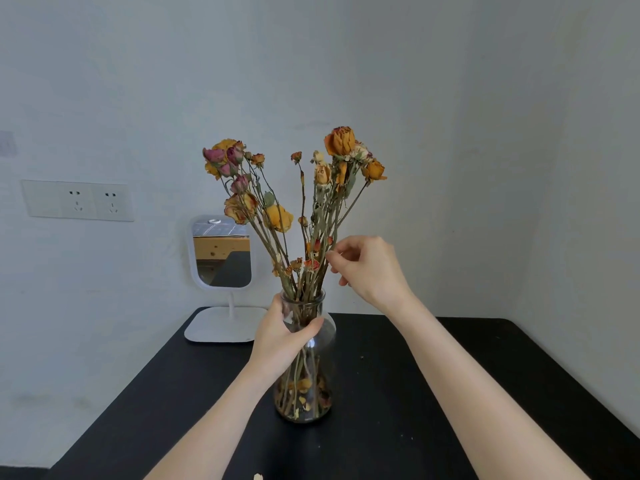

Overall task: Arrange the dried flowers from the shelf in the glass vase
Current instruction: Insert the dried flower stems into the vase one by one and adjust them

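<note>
Left hand (280, 336): fingers and thumb curled round the neck of the glass vase (308, 407), thumb across the front of the glass, fingers wrapped behind it. The rim sits just above the thumb and the wide base well below the palm. Forearm comes up from low left, wrist straight.

Right hand (369, 268): raised above and right of the rim, wrist bent, back of the hand to the camera. Thumb and forefinger tips are closed on a thin stem at the right edge of the dried flowers (303, 221), as far as the view shows. The other fingers (343, 280) hang loosely curled below and hold nothing.

All stems visible stand in the vase on the black table (485, 375). Heads fan out well above both hands, and loose petals lie in the base.

Step in hand, as I read it: spreading and placing single stems.

- Brace the neck firmly, since the bunch looks top-heavy.
- Pinch low on the stem, never on a head. Dry petals shed, and a fallen scrap (258, 476) lies near the table edge.
- Nudge sideways gently and do not bend the stem.
</note>
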Tool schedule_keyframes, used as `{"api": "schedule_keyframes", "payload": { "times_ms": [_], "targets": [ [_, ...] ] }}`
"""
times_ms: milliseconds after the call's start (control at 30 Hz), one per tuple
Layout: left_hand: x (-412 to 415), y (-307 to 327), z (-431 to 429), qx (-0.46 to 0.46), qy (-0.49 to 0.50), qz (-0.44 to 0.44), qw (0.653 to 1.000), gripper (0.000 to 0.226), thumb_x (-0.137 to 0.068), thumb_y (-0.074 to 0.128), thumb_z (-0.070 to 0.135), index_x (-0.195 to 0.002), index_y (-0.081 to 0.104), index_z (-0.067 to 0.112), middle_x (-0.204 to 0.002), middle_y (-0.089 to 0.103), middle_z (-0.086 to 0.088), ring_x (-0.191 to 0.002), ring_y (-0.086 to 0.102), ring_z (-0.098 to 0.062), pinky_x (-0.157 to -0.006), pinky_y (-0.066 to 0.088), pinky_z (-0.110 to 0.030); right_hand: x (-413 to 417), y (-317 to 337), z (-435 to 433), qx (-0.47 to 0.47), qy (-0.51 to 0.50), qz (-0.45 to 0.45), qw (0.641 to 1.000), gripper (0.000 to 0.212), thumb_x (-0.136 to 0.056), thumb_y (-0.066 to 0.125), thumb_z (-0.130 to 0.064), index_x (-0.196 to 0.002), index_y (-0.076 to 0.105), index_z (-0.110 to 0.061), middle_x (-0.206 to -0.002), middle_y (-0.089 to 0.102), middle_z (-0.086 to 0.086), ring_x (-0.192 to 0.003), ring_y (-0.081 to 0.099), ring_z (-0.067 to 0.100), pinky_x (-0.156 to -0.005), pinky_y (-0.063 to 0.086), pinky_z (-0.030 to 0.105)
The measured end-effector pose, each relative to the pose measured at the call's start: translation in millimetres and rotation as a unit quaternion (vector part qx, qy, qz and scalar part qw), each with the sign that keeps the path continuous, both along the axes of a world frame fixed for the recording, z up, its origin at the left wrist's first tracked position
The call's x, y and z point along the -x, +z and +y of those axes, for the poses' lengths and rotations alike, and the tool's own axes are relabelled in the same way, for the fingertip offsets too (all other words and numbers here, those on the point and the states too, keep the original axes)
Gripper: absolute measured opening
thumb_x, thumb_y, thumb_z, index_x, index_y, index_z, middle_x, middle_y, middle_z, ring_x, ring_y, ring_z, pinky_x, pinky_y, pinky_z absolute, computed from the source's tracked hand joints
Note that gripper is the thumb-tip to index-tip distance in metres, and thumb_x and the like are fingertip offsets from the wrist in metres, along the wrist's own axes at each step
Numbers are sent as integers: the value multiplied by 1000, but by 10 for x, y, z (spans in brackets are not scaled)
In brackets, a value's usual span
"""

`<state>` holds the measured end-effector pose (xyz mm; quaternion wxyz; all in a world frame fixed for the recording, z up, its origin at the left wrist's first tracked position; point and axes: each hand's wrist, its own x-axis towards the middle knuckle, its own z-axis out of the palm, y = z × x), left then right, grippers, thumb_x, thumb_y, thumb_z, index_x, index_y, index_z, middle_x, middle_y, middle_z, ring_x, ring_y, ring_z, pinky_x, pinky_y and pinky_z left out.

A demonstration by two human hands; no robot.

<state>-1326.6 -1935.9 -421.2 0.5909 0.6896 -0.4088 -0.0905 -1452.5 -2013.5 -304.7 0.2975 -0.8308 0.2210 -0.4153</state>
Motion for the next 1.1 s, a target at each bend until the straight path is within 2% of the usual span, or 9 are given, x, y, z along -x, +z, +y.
{"api": "schedule_keyframes", "payload": {
  "times_ms": [133,300,500,767,867,900,1000,1033,1100],
  "targets": [
    [-1,-8,-2,7,7,-9,1000,54,-69,74,44,-108,38,46,-98,54,32,-91,49,16,-71,37,-5,-29,1,23,5,-12,-52,999,26,-91,55,-33,-79,66,-13,-63,64,0,-46,55,4,-50,46,15],
    [-2,-4,-8,13,3,-6,1000,56,-69,75,43,-113,40,41,-101,54,30,-94,50,12,-73,36,-6,-26,-47,29,16,1,-57,998,30,-96,49,-25,-77,63,-8,-63,60,-1,-49,54,4,-46,40,5],
    [-3,-10,-11,10,4,-7,1000,55,-69,74,44,-112,39,40,-102,54,27,-95,51,6,-75,38,-10,-36,-71,-3,16,12,-50,999,23,-96,48,-24,-80,61,-13,-64,57,-3,-49,54,4,-48,43,5],
    [13,2,11,15,-7,0,1000,55,-68,74,44,-110,38,46,-103,54,30,-96,50,11,-75,38,-8,-29,-159,-25,-7,34,-47,998,13,-93,54,-27,-86,60,-19,-63,59,-7,-50,56,3,-50,43,6],
    [-4,4,22,19,-19,0,1000,55,-68,75,44,-113,44,40,-112,57,19,-106,53,0,-88,44,-20,-4,-258,-17,-40,58,-56,996,8,-91,57,-29,-95,59,-23,-66,60,-8,-53,57,-1,-51,44,6],
    [-4,11,34,21,-24,0,999,54,-68,76,43,-113,46,39,-112,58,18,-107,53,1,-89,44,-20,12,-313,-18,-53,68,-54,995,9,-90,59,-29,-97,58,-25,-68,61,-7,-55,58,-1,-53,45,7],
    [35,75,107,52,-46,21,997,45,-63,77,47,-100,50,44,-98,62,30,-95,52,20,-70,42,-1,58,-500,-40,-77,86,-17,993,17,-87,62,-30,-103,55,-27,-78,62,-1,-66,59,4,-61,48,15],
    [45,102,128,68,-51,40,996,45,-60,75,50,-98,51,44,-96,62,32,-92,51,23,-66,41,1,64,-553,-55,-81,83,-4,993,19,-87,63,-31,-104,55,-27,-81,61,0,-71,59,7,-64,49,18],
    [43,160,154,92,-54,75,991,47,-58,71,51,-100,52,45,-102,61,27,-95,51,21,-69,41,-4,54,-607,-80,-94,78,13,992,23,-86,63,-34,-107,55,-27,-85,60,-1,-77,58,11,-67,50,20]
  ]
}}
